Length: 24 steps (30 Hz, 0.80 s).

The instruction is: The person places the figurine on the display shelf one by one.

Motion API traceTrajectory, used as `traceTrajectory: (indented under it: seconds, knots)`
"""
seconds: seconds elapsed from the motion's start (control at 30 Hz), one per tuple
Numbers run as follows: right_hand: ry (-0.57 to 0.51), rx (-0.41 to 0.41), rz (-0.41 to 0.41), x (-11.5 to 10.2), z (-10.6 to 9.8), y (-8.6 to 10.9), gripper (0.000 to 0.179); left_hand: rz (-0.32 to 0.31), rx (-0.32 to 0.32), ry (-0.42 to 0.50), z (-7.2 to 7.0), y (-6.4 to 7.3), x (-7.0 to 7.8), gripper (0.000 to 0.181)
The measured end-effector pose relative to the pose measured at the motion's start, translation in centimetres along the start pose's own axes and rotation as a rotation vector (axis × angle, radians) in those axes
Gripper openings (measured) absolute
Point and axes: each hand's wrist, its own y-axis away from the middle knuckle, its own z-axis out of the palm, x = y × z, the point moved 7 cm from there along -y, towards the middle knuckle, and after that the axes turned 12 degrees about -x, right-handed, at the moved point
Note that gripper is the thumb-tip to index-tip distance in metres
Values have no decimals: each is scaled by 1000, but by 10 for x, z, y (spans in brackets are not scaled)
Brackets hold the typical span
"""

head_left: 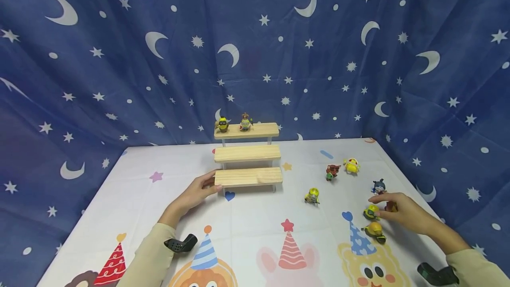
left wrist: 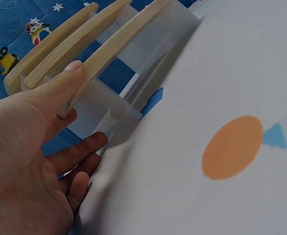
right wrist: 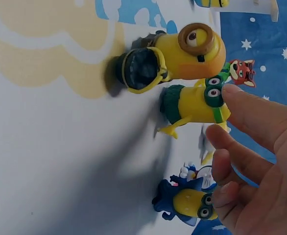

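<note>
My left hand (head_left: 201, 189) grips the left end of the lowest shelf of a three-tier wooden stand (head_left: 249, 176). In the left wrist view its thumb (left wrist: 75, 68) lies on the shelf's front edge, the other fingers beside the clear side panel (left wrist: 109, 105). On the right, my right hand (head_left: 406, 211) pinches the head of a yellow minion figure (head_left: 371, 212) with green goggles (right wrist: 214, 93), upright on the table. Against it stands a one-eyed minion figure (right wrist: 197, 54). A minion figure in blue (right wrist: 182, 200) is near my lower fingers. A brownish figure (head_left: 392, 206) is partly hidden by the hand.
On the top shelf stand a dark-masked minion figure (head_left: 222, 124) and a crowned one (head_left: 245, 123). A yellow-helmeted figure (head_left: 312, 195), a red fox figure (head_left: 332, 172) and a yellow figure (head_left: 352, 165) stand on the printed white cloth (head_left: 255, 220). A blue starry curtain (head_left: 255, 56) hangs behind.
</note>
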Motion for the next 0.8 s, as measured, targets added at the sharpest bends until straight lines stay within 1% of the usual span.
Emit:
traceTrajectory:
  seconds: [0.27,0.47,0.53,0.67,0.8]
  knots:
    - [-46,-66,-79,5,3,-2,32,3,3,-4,0,0,-1,80]
    - [-58,-102,-150,0,3,-2,32,-11,11,1,0,1,0,79]
    - [-58,-115,-144,-2,3,-2,33,-12,12,1,0,1,0,80]
    - [-45,-136,-103,-2,1,-4,35,-11,11,0,0,1,-1,80]
    - [-19,-131,-83,-2,0,-5,37,-4,7,-12,0,0,0,80]
